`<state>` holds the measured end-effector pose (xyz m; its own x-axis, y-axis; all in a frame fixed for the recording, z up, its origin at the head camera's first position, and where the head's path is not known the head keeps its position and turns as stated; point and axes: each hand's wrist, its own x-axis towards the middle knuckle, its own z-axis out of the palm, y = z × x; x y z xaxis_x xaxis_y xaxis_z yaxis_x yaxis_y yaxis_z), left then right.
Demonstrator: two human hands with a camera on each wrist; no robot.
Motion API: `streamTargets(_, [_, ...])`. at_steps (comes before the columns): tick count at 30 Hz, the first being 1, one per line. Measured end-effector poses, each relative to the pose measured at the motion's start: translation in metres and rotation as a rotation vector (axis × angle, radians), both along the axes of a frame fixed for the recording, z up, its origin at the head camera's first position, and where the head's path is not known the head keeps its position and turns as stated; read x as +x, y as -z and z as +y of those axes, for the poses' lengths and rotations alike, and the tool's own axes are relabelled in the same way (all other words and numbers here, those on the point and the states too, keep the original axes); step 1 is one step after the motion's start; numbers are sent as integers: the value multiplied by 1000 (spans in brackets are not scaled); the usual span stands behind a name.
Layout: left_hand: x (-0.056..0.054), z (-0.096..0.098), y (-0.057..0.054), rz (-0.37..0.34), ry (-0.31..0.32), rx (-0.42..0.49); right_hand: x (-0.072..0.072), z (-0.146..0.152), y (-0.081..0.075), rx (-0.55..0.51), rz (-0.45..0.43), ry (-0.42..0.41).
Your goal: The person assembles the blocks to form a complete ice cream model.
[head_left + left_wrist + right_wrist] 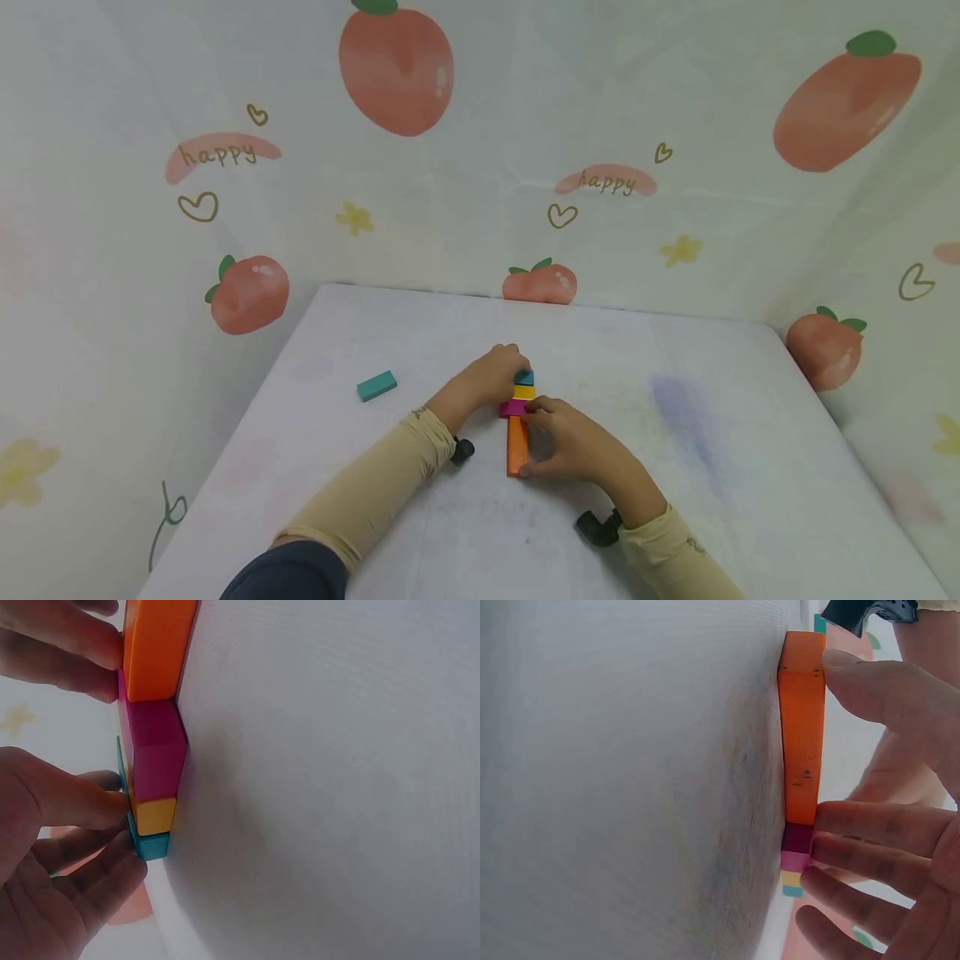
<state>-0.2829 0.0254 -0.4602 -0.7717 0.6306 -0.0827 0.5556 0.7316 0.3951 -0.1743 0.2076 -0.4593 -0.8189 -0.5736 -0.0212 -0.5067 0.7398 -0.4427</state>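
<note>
A line of touching blocks lies on the table: an orange block (517, 450) nearest, then a magenta block (157, 754) set crosswise, a yellow block (156, 817) and a blue-teal block (153, 847) at the far end. My left hand (492, 377) is bent over that far end, its thumb by the yellow block and its fingers around the blue-teal one. With its thumb at the orange block's near end and its fingers by the magenta joint, my right hand (576, 439) spans the orange block and pinches it lengthwise.
A loose teal block (377, 386) lies on the white table (300, 467) to the left of the line. Behind the table hangs a fruit-printed cloth (465, 192). Dark camera mounts sit under both wrists, close to the tabletop.
</note>
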Motion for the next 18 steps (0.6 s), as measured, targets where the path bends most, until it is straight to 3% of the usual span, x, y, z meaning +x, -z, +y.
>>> streamTargets(18, [8, -5, -3, 39, 26, -2, 2, -2, -1, 4, 9, -3])
